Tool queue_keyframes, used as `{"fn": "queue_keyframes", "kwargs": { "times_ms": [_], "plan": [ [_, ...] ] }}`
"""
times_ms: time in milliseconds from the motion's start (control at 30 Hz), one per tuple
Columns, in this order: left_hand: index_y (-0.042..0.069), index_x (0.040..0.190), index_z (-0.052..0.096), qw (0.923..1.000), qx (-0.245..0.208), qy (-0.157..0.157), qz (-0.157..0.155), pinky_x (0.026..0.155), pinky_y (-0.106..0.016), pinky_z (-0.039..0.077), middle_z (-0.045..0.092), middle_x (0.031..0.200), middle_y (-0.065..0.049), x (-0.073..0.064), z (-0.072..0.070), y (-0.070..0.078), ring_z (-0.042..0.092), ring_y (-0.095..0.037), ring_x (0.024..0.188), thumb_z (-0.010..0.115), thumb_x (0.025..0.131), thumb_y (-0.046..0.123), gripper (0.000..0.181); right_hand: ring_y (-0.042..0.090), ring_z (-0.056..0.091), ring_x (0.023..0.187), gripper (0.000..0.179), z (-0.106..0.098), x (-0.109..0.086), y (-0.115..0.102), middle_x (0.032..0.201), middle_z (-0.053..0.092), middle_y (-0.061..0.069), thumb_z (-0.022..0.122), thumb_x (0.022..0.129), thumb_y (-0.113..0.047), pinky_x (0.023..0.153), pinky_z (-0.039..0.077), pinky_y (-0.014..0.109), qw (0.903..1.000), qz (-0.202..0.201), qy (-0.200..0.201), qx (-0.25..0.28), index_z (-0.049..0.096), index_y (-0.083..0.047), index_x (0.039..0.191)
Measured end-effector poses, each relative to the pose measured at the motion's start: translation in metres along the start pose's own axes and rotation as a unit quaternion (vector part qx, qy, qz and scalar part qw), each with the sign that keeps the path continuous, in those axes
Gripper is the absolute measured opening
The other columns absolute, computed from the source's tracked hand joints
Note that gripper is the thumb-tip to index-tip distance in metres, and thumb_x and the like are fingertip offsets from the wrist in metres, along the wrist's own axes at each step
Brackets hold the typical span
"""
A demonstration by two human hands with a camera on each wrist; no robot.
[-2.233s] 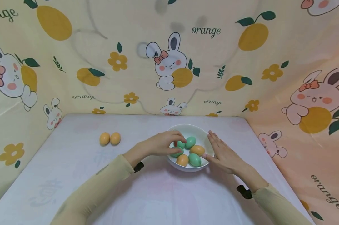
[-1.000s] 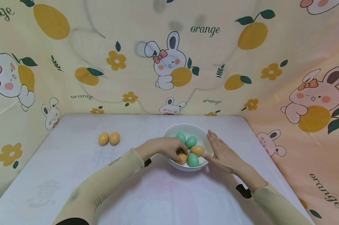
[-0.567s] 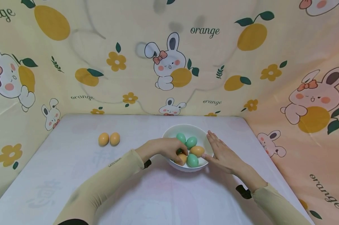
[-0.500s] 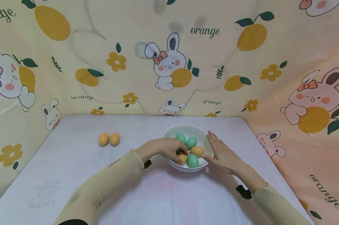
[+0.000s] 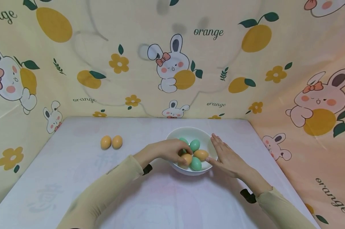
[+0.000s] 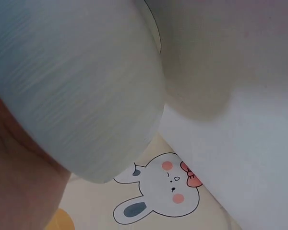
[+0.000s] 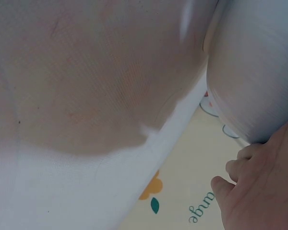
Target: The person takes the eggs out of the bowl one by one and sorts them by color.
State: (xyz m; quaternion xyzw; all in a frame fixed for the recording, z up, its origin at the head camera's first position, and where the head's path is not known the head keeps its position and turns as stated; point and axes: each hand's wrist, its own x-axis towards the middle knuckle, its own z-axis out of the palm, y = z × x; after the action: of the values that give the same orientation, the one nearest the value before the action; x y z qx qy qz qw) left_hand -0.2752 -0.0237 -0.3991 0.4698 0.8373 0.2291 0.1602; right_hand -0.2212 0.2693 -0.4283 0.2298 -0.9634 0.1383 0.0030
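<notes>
A white bowl (image 5: 190, 173) stands toward the right of the table, with several eggs in it. My left hand (image 5: 172, 151) reaches over its left rim; thumb and fingers pinch an orange-brown egg (image 5: 186, 159) inside. Around that egg are a green egg (image 5: 194, 145), another brown egg (image 5: 201, 155) and a front green egg (image 5: 196, 164). A further green egg (image 5: 183, 140) is partly hidden behind my left fingers. My right hand (image 5: 228, 157) rests against the bowl's right side, fingers straight, thumb at the rim. Both wrist views show mainly the bowl's outer wall (image 6: 81, 96).
Two brown eggs, a left one (image 5: 106, 142) and a right one (image 5: 117, 142), lie side by side at the table's back left. A pale cloth covers the table (image 5: 149, 203). A printed rabbit-and-orange curtain (image 5: 212, 63) encloses the back and sides.
My left hand first hovered with spread fingers over the green eggs, then closed on the front-left brown egg. That egg has just shifted slightly up and right. The right hand stays put.
</notes>
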Motion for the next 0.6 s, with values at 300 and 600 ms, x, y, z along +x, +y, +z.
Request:
{"fn": "queue_keyframes", "kwargs": {
  "times_ms": [300, 600],
  "plan": [
    [0.009, 0.133, 0.068, 0.9950, -0.034, 0.089, 0.031, 0.096, -0.029, 0.053, 0.069, 0.126, 0.000, -0.010, 0.002, -0.004, 0.062, -0.011, 0.107, 0.079, 0.095, 0.027, 0.043, 0.040, 0.012, 0.158, 0.093, 0.000, 0.000, 0.000, 0.173, 0.008, 0.018, 0.051, 0.105, -0.057, 0.125, 0.018, 0.058, 1.0000, 0.001, 0.001, 0.003, 0.012, 0.004, 0.164],
    [0.010, 0.132, 0.067, 0.9718, -0.083, 0.213, 0.060, 0.097, -0.038, 0.055, 0.068, 0.126, 0.002, -0.027, 0.000, -0.009, 0.061, -0.011, 0.110, 0.084, 0.090, 0.024, 0.047, 0.040, 0.011, 0.159, 0.093, 0.002, 0.001, 0.001, 0.173, 0.008, 0.018, 0.050, 0.105, -0.058, 0.125, 0.018, 0.058, 1.0000, 0.001, 0.001, 0.001, 0.011, 0.003, 0.164]
  ]
}}
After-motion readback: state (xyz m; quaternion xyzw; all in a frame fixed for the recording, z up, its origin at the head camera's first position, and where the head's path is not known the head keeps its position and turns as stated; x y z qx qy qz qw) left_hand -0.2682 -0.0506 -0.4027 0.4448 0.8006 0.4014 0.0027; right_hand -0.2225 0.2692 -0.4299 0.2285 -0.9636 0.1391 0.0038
